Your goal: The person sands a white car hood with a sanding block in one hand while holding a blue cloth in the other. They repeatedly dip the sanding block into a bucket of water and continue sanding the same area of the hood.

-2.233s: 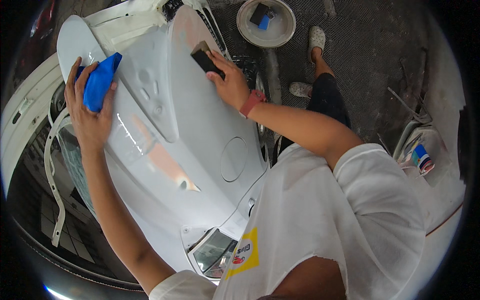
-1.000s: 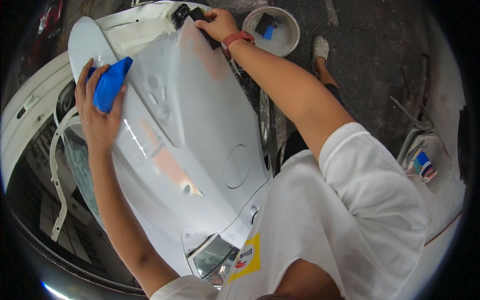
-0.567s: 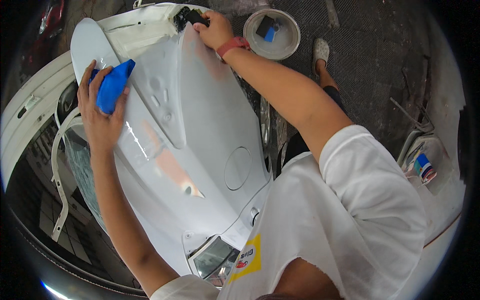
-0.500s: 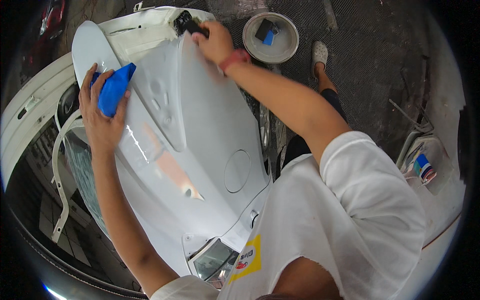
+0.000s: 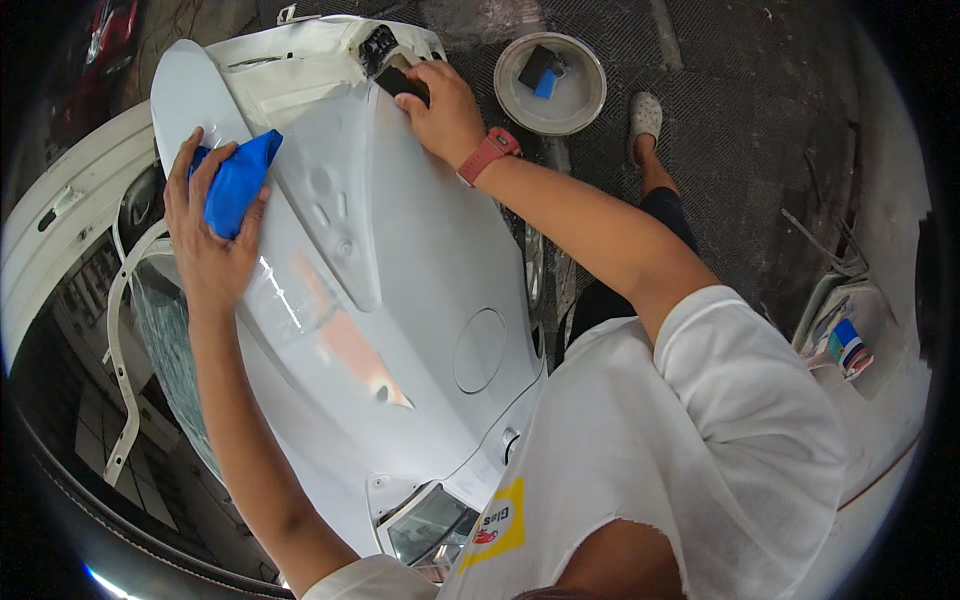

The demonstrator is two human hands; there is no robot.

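A white car body panel [image 5: 430, 260] with a round cover outline and a tapering recess lies below me. My left hand [image 5: 208, 260] rests on its glossy left side, fingers curled over a bunched blue cloth [image 5: 238, 192]. At the panel's far edge, beside the dark lamp opening, my right hand [image 5: 448, 118] grips a black rectangular block [image 5: 401, 87], probably a sanding block. The block lies against the grey, dull-looking surface. A red watch [image 5: 490, 153] circles my right wrist.
Right of the panel, a round basin [image 5: 550, 112] of cloudy water holds a black pad and a blue piece. A person's foot in a light clog [image 5: 645, 118] stands nearby. Glass [image 5: 170, 340] and the white body frame curve along the left. A container with a blue-topped package [image 5: 850, 345] sits far right.
My right hand and the black block have moved slightly toward me and to the right, off the lamp opening's edge. My left hand keeps its place on the panel with the cloth.
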